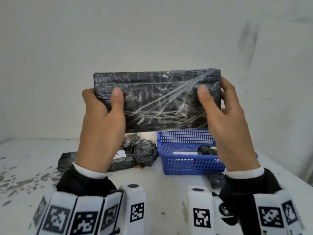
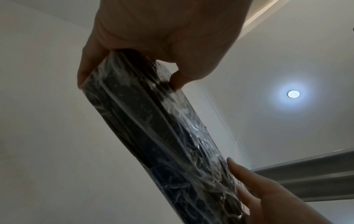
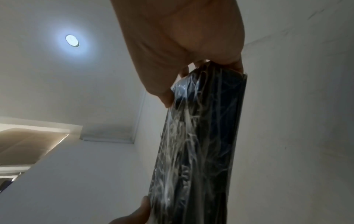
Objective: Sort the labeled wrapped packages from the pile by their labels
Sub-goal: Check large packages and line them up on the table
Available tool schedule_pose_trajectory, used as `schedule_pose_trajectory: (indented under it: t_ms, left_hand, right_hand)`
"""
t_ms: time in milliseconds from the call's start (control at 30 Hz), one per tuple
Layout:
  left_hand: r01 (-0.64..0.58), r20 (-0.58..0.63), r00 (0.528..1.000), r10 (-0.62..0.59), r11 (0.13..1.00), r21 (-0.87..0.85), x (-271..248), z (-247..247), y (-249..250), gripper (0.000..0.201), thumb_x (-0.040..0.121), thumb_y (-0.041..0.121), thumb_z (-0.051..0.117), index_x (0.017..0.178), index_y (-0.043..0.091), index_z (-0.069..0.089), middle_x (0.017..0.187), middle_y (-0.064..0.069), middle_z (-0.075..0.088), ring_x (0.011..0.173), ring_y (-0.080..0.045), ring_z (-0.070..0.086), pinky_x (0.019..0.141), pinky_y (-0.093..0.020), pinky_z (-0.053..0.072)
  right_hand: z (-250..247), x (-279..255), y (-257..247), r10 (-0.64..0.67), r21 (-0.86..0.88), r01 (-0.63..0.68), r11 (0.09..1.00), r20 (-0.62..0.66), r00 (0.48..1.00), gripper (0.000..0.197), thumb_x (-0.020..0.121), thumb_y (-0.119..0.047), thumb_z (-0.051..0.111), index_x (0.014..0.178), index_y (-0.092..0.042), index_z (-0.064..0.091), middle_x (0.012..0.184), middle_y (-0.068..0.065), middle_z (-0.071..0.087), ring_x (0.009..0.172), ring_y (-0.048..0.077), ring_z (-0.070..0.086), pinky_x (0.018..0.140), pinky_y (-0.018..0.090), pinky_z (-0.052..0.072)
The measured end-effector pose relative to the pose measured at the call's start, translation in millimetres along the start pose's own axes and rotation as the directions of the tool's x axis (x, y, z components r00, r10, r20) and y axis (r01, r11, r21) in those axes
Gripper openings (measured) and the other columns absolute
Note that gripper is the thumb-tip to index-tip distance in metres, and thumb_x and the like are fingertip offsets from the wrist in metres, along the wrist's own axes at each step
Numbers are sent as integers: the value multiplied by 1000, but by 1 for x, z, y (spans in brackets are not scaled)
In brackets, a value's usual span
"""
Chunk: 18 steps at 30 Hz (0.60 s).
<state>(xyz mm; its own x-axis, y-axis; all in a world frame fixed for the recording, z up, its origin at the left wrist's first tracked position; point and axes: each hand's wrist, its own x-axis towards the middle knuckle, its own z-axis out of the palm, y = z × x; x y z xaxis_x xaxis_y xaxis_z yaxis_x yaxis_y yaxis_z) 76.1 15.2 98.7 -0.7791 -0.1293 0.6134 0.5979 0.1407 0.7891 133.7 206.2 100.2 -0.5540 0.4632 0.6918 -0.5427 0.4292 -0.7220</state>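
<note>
Wrist bands (image 1: 84, 216) with black-and-white square markers fill the bottom edge of the head view, nearest the lens, over black sleeves (image 1: 84, 182) with white cuffs.

Left hand (image 1: 101, 126) grips the left end of a flat black package (image 1: 157, 99), thumb laid across its near face and fingers curled round the back edge. Right hand (image 1: 232, 131) grips the right end the same way, thumb on the near face at about 3 o'clock of the package, fingertips wrapped behind. So both grips are closed on the package, which is held up on edge, broad face toward the head camera, clear of the tabletop (image 1: 25, 167). Its shiny wrap is creased all over (no label shows on the face in view).

From the left wrist the package (image 2: 162, 136) runs away from the left hand (image 2: 153, 37) toward the right hand (image 2: 277, 197). From the right wrist it (image 3: 201, 144) hangs below the right hand (image 3: 182, 37).

Below the package, at about 7 o'clock, lies a pile (image 1: 133, 151) of black wrapped packages; one of them bears a white label (image 1: 119, 154) marked A. At 5 o'clock stands a blue basket (image 1: 184, 163) with a white label and a small dark package (image 1: 207, 150) inside. Another small package (image 1: 215, 178) lies on the tabletop just in front of the basket.
</note>
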Motion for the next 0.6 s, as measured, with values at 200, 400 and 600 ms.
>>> schedule_pose_trajectory:
  t_ms: [200, 400, 600]
  left_hand:
    - [45, -10, 999, -46, 996, -77, 1, 0, 4, 34, 99, 49, 34, 108, 16, 29, 87, 15, 48, 71, 6, 48, 58, -16, 35]
    - [34, 22, 999, -32, 996, -77, -5, 2, 10, 40, 97, 51, 37, 108, 15, 25, 80, 13, 49, 52, 20, 50, 49, -3, 39]
    - [-10, 8, 1000, 10, 1000, -28, -7, 6, 9, 74, 67, 66, 66, 109, 25, 20, 121, -2, 52, 100, -8, 57, 85, -22, 43]
  right_hand:
    - [-6, 3, -2, 76, 110, -75, 991, -3, 997, 32, 91, -48, 63, 119, -38, 51, 120, -5, 66, 91, 8, 71, 73, 27, 56]
    - [-3, 2, -5, 55, 113, -52, 992, -28, 998, 39, 81, -58, 66, 110, -39, 48, 115, -4, 66, 86, 9, 72, 70, 28, 58]
    - [5, -4, -6, 26, -27, -28, 999, -68, 997, 56, 74, -64, 69, 116, -39, 43, 112, -12, 64, 89, 3, 70, 79, 28, 60]
